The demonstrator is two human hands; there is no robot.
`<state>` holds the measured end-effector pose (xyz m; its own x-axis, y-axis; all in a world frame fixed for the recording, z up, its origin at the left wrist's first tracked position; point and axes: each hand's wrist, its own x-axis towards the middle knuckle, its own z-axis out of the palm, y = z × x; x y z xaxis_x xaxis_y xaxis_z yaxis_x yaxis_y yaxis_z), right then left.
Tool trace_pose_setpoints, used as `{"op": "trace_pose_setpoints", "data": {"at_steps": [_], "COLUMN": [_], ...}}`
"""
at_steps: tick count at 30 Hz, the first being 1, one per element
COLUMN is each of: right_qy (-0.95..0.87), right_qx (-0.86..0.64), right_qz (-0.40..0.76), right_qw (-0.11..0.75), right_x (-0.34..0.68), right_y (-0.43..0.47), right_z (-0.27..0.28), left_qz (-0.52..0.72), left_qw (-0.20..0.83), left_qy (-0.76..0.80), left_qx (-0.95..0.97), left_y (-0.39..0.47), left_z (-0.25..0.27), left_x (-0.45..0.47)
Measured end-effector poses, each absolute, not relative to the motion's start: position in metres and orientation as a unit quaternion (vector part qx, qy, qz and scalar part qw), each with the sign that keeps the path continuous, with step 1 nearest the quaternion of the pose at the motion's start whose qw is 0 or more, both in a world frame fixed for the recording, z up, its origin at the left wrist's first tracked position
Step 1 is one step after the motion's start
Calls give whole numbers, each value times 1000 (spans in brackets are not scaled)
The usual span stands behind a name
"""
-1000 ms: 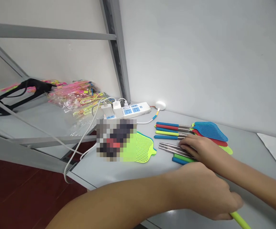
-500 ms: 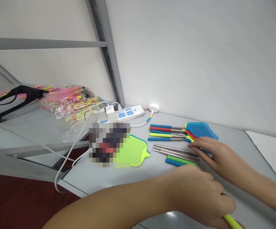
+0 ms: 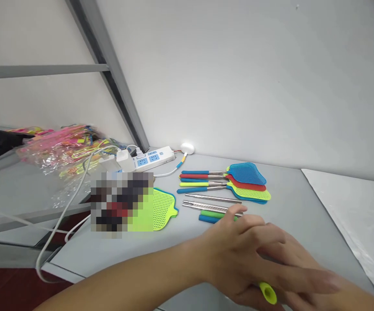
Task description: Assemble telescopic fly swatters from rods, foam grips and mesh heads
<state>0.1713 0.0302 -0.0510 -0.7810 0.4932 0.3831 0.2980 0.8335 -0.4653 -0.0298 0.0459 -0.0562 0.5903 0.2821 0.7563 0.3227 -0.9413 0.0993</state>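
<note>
Near the front edge of the grey table (image 3: 290,207), my left hand (image 3: 238,255) and my right hand (image 3: 290,263) meet over a yellow-green handle (image 3: 267,293). My left grip curls around that handle, whose end pokes out below my fingers. My right hand lies just behind and partly under the left, fingers stretched out flat; I cannot tell whether its grip pinches anything, since the left hand covers it. Just beyond my left fingertips lie two bare steel rods (image 3: 211,203) with a green and a blue handle (image 3: 211,216) beside them. Farther back sits a neat stack of fly swatters (image 3: 238,183), the blue head on top, then red, then yellow-green. To the left, a loose yellow-green swatter head (image 3: 162,209) lies flat beside a blurred patch. A white power strip (image 3: 148,159) rests against the wall, cables trailing off the table's edge.
</note>
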Motion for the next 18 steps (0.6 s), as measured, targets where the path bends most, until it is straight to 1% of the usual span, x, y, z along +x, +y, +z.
{"op": "trace_pose_setpoints", "data": {"at_steps": [1, 2, 4, 7, 10, 14, 18], "right_qy": [-927, -927, -922, -918, -918, -926, -939], "right_qx": [-179, -159, -145, -165, -193, -234, -234], "right_qz": [232, 247, 265, 239, 203, 169, 131], "right_qw": [234, 231, 243, 271, 281, 243, 215], "right_x": [168, 166, 164, 165, 168, 167, 161], "right_y": [40, 49, 58, 56, 55, 59, 59], "right_z": [-51, -51, -52, -59, -65, -67, -69], "left_qz": [-419, -414, -401, -410, -487, -577, -573], "left_qw": [7, -4, -13, -8, -17, -4, -8], "left_qy": [-175, -187, -213, -229, -245, -312, -387], "left_qx": [-891, -891, -891, -883, -838, -755, -722], "left_y": [48, 49, 51, 54, 58, 72, 88], "left_z": [-57, -57, -56, -50, -40, -30, -25], "left_x": [-30, -30, -31, -36, -48, -71, -87]}}
